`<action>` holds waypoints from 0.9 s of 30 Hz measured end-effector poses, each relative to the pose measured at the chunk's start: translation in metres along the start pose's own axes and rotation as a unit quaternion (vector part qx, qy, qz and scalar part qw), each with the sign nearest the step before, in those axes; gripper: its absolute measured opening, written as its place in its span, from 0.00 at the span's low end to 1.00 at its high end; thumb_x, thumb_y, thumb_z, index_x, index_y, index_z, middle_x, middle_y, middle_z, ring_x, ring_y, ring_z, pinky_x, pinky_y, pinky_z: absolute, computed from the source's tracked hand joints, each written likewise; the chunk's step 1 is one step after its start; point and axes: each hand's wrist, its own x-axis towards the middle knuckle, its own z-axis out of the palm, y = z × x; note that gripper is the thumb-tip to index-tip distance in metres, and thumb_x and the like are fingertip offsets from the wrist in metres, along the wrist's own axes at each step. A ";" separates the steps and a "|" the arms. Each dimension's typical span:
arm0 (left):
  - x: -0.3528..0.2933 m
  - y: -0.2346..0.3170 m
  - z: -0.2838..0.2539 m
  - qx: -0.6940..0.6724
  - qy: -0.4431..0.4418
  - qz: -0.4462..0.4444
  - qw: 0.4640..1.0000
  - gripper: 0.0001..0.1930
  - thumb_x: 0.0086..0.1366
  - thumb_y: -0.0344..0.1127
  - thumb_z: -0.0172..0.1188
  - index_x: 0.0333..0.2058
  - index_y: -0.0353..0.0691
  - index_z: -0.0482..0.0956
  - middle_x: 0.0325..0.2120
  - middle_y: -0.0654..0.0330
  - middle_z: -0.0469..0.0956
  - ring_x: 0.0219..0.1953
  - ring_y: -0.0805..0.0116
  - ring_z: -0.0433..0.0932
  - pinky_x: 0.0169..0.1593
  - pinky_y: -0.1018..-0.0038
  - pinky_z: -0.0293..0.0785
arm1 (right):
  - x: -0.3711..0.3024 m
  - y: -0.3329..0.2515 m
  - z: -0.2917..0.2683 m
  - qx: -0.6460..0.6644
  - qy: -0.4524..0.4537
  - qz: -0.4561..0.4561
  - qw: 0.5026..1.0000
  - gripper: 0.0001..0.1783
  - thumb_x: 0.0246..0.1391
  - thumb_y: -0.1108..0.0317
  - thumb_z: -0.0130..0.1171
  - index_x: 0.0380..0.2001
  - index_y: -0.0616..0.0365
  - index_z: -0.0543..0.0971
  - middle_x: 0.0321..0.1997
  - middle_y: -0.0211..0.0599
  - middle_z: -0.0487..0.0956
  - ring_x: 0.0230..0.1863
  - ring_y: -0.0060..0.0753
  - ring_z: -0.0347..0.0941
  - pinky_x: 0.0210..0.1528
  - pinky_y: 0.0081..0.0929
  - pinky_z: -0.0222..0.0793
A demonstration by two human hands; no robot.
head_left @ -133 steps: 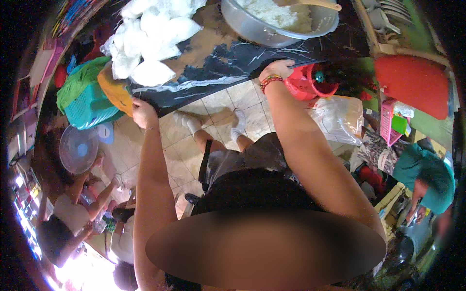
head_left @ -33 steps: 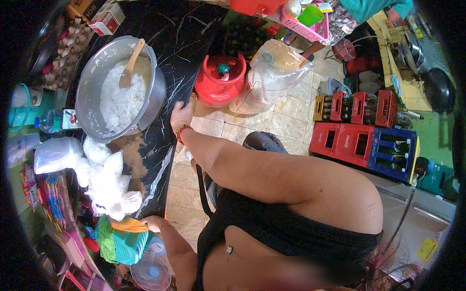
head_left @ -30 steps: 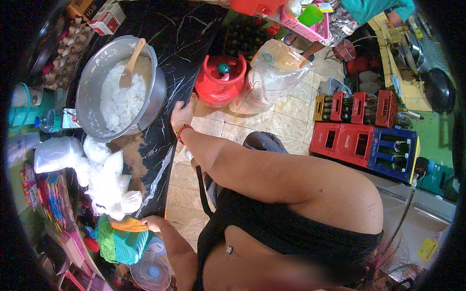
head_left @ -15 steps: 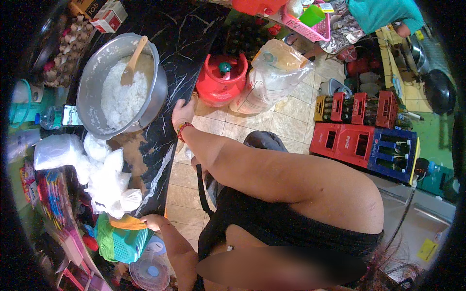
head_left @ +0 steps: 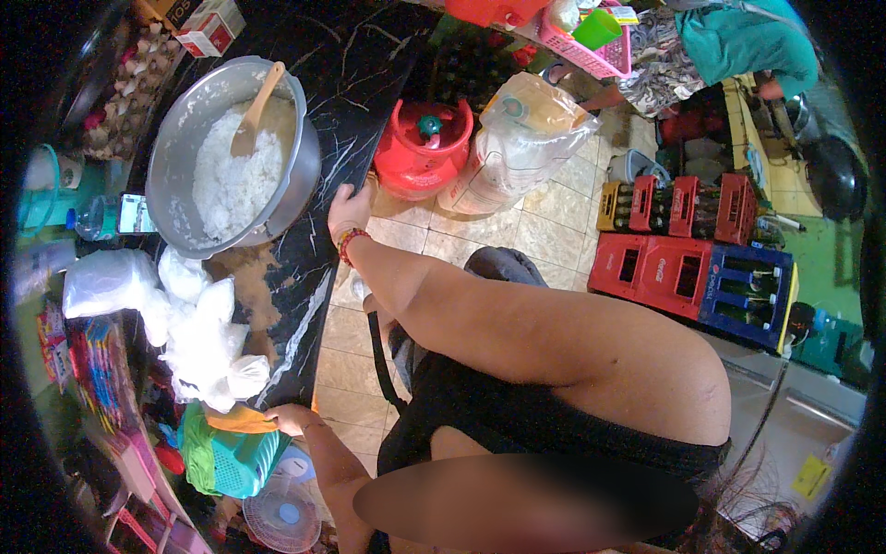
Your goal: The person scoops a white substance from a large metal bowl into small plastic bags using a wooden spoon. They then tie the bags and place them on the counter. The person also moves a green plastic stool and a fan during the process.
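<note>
A co-worker in teal (head_left: 752, 48) has shifted rightward, while the right hand (head_left: 350, 214) and left hand (head_left: 293, 420) rest, seemingly for support, at the counter (head_left: 365, 69) edge and corner, finger closure unclear.

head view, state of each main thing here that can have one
Left hand, touching the orange cloth
Right hand, resting on the edge of the table
Gray pot, uncovered, partly filled with rice
Wooden paddle, leaning in the rice
White bags, heaped on the table
Phone, screen lit
Gas cylinder, upright
Fan, cannot tell if running
Bottle crates, some holding bottles
</note>
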 end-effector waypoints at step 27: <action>0.014 -0.012 0.015 0.000 0.033 -0.008 0.999 0.33 0.66 0.58 0.35 0.36 0.33 0.81 0.37 0.42 0.78 0.40 0.41 0.77 0.46 0.55 0.73 | -0.001 -0.001 -0.004 -0.180 0.010 -0.012 0.984 0.29 0.55 0.53 0.40 0.47 0.70 0.73 0.48 0.61 0.75 0.49 0.59 0.71 0.54 0.47 0.63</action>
